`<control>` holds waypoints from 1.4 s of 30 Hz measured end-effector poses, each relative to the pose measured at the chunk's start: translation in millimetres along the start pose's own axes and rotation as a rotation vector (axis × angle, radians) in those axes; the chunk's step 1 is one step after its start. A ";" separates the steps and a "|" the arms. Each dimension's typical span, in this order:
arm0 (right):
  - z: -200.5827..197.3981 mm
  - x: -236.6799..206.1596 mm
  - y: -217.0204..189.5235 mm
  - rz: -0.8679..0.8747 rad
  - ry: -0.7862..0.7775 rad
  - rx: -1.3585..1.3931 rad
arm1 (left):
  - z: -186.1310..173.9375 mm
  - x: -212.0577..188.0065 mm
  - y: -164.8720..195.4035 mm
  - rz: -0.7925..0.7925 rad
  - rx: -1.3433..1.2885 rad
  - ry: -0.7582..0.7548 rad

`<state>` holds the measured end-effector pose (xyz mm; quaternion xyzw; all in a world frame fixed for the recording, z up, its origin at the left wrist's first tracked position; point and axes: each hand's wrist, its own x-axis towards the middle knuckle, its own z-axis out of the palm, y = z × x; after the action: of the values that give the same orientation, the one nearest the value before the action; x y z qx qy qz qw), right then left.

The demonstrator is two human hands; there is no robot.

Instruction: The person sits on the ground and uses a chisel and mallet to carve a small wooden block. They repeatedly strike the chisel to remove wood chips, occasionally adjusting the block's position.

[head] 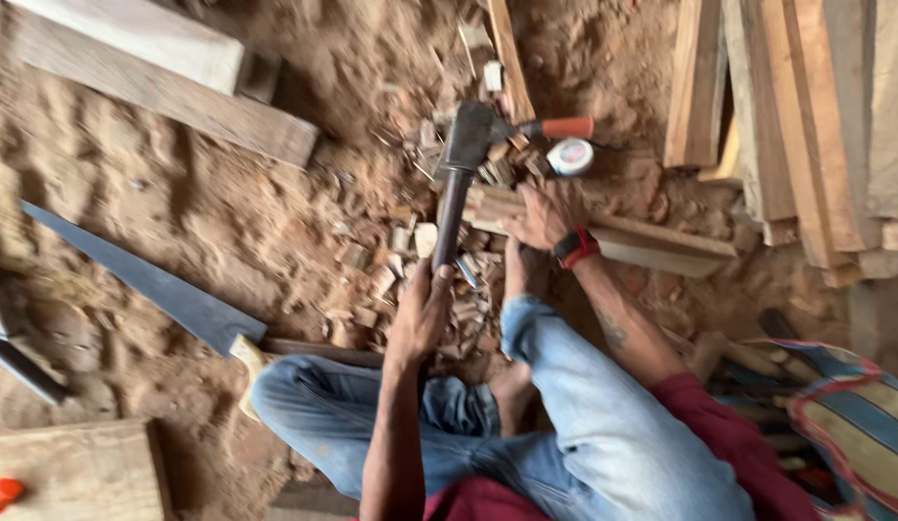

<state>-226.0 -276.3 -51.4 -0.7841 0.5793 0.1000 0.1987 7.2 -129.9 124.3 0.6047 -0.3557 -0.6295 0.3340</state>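
Wooden block (613,236) under right hand (545,214), left hand (422,314) gripping adze handle (451,217), blade blurred

Soft, even daylight without hard shadows or glare; motion blur smears the whole frame, worst toward the edges.

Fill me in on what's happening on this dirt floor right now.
A person sits on the sandy ground among wood chips. Their left hand grips the handle of an adze-like chopping tool, its head raised. Their right hand presses on a short plank. A handsaw lies to the left; a tape measure sits just beyond the plank.
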 end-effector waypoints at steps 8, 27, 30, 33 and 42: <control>9.0 -4.3 2.8 -0.031 0.043 0.100 | -18.3 -62.3 57.3 0.366 -0.002 0.056; 14.1 -6.0 8.3 -0.093 0.170 0.059 | -36.4 -54.6 62.7 0.388 -0.125 0.047; 8.0 -10.2 5.4 -0.098 0.157 0.093 | -23.7 -37.9 33.1 0.187 -0.083 0.044; 4.1 -14.8 -1.6 -0.125 0.277 0.019 | -7.9 -13.0 -6.1 -0.138 -0.034 0.003; 9.6 -9.2 6.1 -0.055 0.164 0.076 | -36.0 -46.4 46.6 0.221 -0.128 0.131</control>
<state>-233.9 -265.7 -57.7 -0.7971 0.5754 0.0079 0.1829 44.8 -116.4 187.8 0.5791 -0.3567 -0.5695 0.4616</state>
